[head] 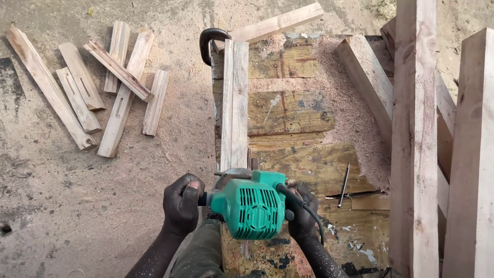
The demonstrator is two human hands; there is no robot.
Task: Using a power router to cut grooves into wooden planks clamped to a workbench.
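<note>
A green electric hand tool (250, 204) with a vented motor housing sits on the near end of a long pale wooden plank (234, 103). My left hand (181, 203) grips its black side handle. On the tool's right side my right hand (302, 213) holds the body, where a black cable runs down. The plank lies lengthwise on a worn plywood workbench (298, 113), and a black clamp (208, 41) hooks over its far end.
Several short wood offcuts (98, 87) lie on the sandy ground at left. Sawdust (350, 113) covers the bench's right side. Thick timber beams (414, 139) stand at right. A thin dark metal rod (343, 185) rests on the bench. Another plank (278, 23) lies at the far end.
</note>
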